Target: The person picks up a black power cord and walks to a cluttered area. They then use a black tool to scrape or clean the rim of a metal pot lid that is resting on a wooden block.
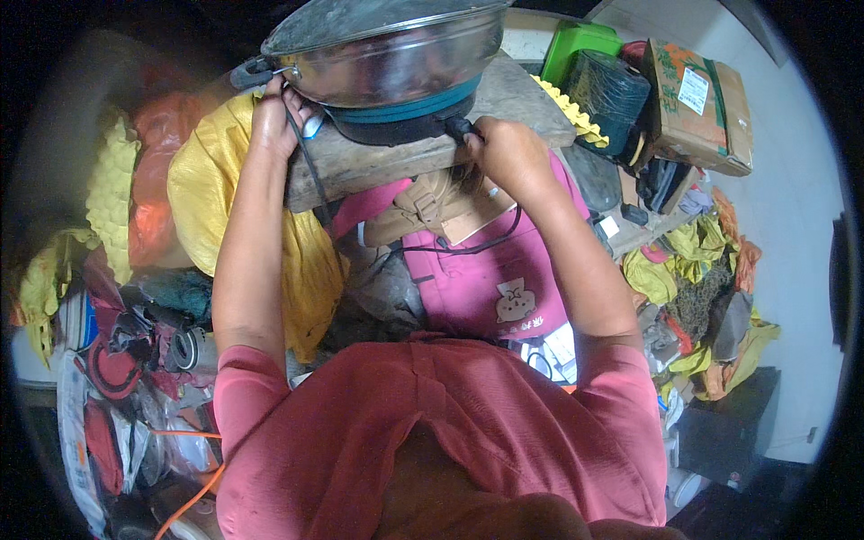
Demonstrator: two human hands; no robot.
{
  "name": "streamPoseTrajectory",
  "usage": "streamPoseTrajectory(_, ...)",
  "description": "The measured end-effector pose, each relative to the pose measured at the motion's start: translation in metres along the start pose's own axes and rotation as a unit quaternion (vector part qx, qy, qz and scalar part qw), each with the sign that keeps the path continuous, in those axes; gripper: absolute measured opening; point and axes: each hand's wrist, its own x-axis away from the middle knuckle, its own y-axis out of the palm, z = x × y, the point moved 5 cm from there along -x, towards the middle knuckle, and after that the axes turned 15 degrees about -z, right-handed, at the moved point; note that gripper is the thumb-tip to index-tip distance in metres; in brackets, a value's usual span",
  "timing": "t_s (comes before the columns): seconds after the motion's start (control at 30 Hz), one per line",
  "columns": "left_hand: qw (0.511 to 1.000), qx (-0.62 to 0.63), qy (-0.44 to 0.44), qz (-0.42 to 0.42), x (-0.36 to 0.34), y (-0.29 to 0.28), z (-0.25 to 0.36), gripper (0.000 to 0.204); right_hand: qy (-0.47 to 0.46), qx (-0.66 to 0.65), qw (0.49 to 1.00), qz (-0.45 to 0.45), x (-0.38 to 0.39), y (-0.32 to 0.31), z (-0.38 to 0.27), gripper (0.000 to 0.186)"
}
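A steel electric pot with a lid and a dark green band round its base sits on a thick wooden board in front of me. My left hand is raised beside the pot's left handle, fingers curled around a thin black cord that hangs down over the board's edge. Part of those fingers is hidden by the handle. On the other side, my right hand grips a black plug connector against the pot's base. From that side the cord loops below the board, across a pink apron.
Yellow plastic sacking hangs at the left, next to orange bags. A cardboard box and a green bin stand at the back right. Scraps and yellow cloths pile up at the right; mixed clutter lies low on the left.
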Motion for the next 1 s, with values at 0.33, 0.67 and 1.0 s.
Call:
streamPoseTrajectory(0.33, 0.998, 0.016, 0.020, -0.050, -0.011, -0.017, -0.009, 0.034, -0.023, 0.001, 1.000, 0.003, -0.017, 0.000, 0.016, 0.021)
streamPoseTrajectory(0.67, 0.996, -0.036, 0.084, 0.024, -0.026, -0.031, -0.028, 0.028, -0.006, -0.430, 0.900, -0.068, 0.031, 0.040, 0.069, 0.025)
streamPoseTrajectory(1.0, 0.989, -0.073, 0.130, -0.011, -0.022, -0.011, -0.020, 0.040, -0.092, -0.875, 0.455, -0.134, 0.050, 0.082, 0.056, 0.031)
